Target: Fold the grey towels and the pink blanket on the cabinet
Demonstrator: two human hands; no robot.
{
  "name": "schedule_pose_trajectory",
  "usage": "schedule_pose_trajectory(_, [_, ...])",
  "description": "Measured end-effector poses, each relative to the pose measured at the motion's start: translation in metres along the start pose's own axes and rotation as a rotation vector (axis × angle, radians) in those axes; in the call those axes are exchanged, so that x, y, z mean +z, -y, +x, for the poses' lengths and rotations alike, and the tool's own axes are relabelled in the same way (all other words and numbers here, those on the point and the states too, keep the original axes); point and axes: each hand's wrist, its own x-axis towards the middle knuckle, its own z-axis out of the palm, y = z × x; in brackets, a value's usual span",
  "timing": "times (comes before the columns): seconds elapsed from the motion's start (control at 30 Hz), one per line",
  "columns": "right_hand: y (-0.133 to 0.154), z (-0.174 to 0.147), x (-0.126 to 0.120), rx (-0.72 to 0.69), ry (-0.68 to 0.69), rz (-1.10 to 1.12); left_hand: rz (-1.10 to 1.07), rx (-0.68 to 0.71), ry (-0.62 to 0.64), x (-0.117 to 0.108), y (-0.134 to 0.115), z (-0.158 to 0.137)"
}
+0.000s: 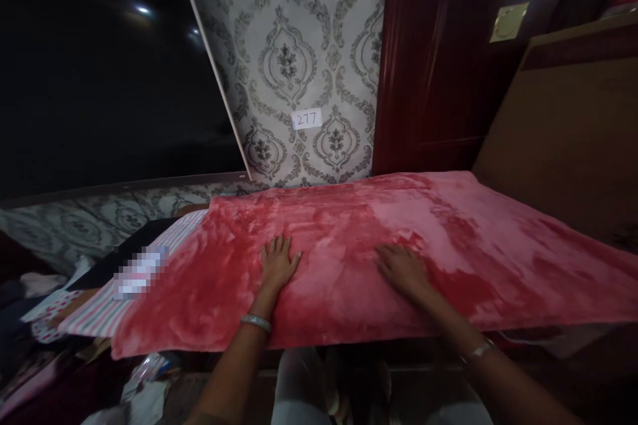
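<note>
A red and pink plush blanket (pixel 329 279) is spread flat over a wide surface in front of me, its near edge reaching the front. My left hand (pixel 278 264) lies on it left of the middle, fingers spread. To the right, my right hand (pixel 403 268) rests palm down on the same blanket with its fingers stretched out. Neither hand grips anything. Under the blanket's left end shows a striped cloth (pixel 102 309) in white, pink and grey, partly covered.
A large dark screen (pixel 109 80) hangs at the left above the surface. Patterned wallpaper carries a paper label (pixel 306 119) reading 277. At the right stands a big brown cardboard panel (pixel 573 126) beside dark red woodwork (pixel 438 80). Assorted cloths (pixel 34 378) lie at the lower left.
</note>
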Motion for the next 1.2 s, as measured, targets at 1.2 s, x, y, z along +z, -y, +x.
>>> schedule_pose_trajectory(1.2, [0.055, 0.041, 0.004, -0.017, 0.062, 0.103, 0.019, 0.025, -0.013, 0.002, 0.002, 0.010])
